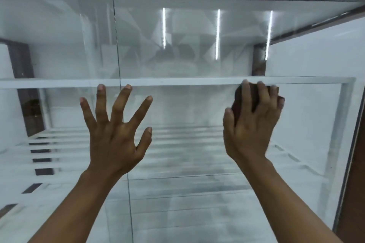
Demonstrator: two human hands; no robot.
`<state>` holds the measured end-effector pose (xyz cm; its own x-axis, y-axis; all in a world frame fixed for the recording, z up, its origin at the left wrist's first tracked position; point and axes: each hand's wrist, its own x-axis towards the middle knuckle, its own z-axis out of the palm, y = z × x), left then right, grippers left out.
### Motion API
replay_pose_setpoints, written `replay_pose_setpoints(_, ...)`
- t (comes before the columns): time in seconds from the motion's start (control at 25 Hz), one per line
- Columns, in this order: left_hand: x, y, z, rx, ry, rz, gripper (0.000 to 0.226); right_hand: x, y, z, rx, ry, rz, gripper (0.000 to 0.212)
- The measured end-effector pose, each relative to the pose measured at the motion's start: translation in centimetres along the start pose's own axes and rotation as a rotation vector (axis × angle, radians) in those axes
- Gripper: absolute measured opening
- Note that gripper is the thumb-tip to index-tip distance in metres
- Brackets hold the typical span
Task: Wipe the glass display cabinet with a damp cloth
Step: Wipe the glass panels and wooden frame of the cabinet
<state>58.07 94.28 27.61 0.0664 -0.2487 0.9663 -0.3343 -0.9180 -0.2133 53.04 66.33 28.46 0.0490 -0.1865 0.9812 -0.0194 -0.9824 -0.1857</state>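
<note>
Fingers splayed, the left hand (116,136) braces flat on the clear glass cabinet front (177,55), steadying it seemingly, while the right hand (254,116) presses a dark brown wadded cloth (240,97) against its right side.

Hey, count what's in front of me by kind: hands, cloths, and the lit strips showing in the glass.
Hands: 2, left hand and right hand
Cloths: 1, dark cloth
Light strips: 3, first light strip
Total: 6
</note>
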Motion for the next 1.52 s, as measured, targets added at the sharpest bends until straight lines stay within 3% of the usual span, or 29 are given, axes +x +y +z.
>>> replay_pose_setpoints(0.04, 0.2, 0.5, 0.1, 0.009, 0.004, -0.008, 0.062, 1.1, -1.5, 0.3, 0.010, 0.025, 0.001, 0.062)
replay_pose_setpoints(0.2, 0.6, 4.4, 0.4, 0.024, 0.014, -0.056, 0.061, -2.4, -4.2, 1.0, 0.098, -0.082, -0.454, 0.062)
replay_pose_setpoints(0.28, 0.9, 6.4, 0.7, 0.006, 0.005, -0.044, 0.060, -3.6, 0.6, 0.1, 0.066, -0.077, -0.401, 0.059)
replay_pose_setpoints(0.4, 1.1, 8.2, 1.2, -0.005, 0.008, -0.026, 0.059, 0.2, 8.0, -1.3, 0.026, 0.003, -0.034, 0.058)
replay_pose_setpoints(0.48, 1.3, 9.3, 1.4, -0.013, 0.017, -0.019, 0.059, 3.6, 8.0, -1.3, 0.036, 0.059, 0.125, 0.060)
replay_pose_setpoints(0.52, 1.5, 9.7, 1.6, -0.018, 0.021, -0.022, 0.058, 4.1, 6.3, -1.0, 0.047, 0.069, 0.065, 0.060)
replay_pose_setpoints(0.64, 2.4, 11.4, 2.2, -0.020, 0.030, -0.035, 0.058, 0.0, 2.6, -0.2, 0.121, -0.071, -0.440, 0.060)
replay_pose_setpoints(0.68, 2.8, 12.2, 2.3, -0.030, 0.033, -0.038, 0.058, -2.0, 3.5, -0.4, 0.096, -0.113, -0.518, 0.060)
replay_pose_setpoints(0.76, 3.4, 13.4, 2.6, -0.053, 0.030, -0.023, 0.058, -2.8, 7.7, -1.2, 0.054, -0.068, -0.428, 0.061)
replay_pose_setpoints(0.92, 3.6, 14.4, 2.9, -0.044, 0.037, -0.018, 0.058, 3.9, 11.6, -1.8, 0.059, 0.041, 0.068, 0.062)
replay_pose_setpoints(0.96, 3.8, 14.7, 2.9, -0.045, 0.040, -0.024, 0.058, 4.8, 10.1, -1.6, 0.070, 0.053, 0.043, 0.062)
replay_pose_setpoints(1.12, 4.6, 16.8, 3.3, -0.041, 0.041, -0.023, 0.059, -1.4, 8.2, -1.3, 0.096, -0.075, -0.433, 0.062)
replay_pose_setpoints(1.2, 4.9, 17.3, 3.4, -0.053, 0.043, -0.044, 0.058, -2.9, 11.7, -1.9, 0.049, -0.085, -0.401, 0.064)
replay_pose_setpoints(1.28, 4.9, 17.6, 3.4, -0.085, 0.038, -0.027, 0.057, -1.4, 14.4, -2.3, 0.038, -0.044, -0.225, 0.064)
replay_pose_setpoints(1.4, 5.3, 18.9, 3.5, -0.156, 0.038, 0.003, 0.059, 2.5, 13.6, -2.3, 0.058, 0.009, -0.063, 0.065)
replay_pose_setpoints(1.52, 6.0, 20.3, 3.8, -0.174, 0.040, 0.019, 0.063, 2.7, 12.0, -1.9, 0.073, -0.029, -0.244, 0.065)
